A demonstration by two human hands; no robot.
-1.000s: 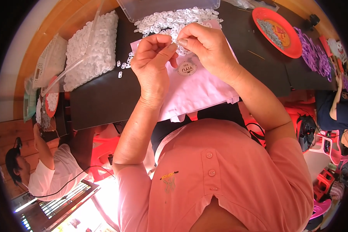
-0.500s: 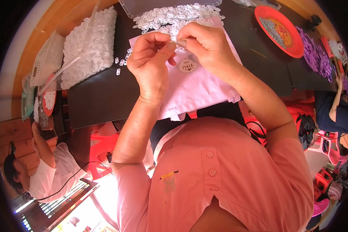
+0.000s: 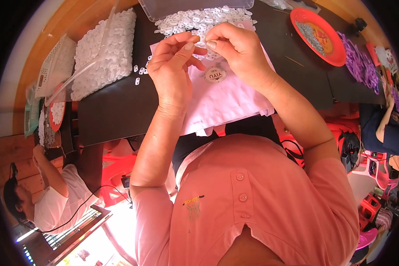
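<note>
Upper centre: white pieces (image 3: 208, 17) are seemingly being handled; right hand (image 3: 241, 49) pinched, left hand's (image 3: 172, 65) grip unclear; fine fingertip control probably called for.

Small white oblong pieces (image 3: 199, 18) lie in a loose heap, partly on pink cloth (image 3: 228, 104).

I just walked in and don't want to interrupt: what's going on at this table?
A person's left hand and right hand are raised above a pale pink cloth on a dark table, fingertips close together; anything between them is too small to make out. Just beyond lie loose small white oval pieces with holes. A thick block-shaped white heap stands to the left, and a round red plate with silvery bits to the right.
</note>
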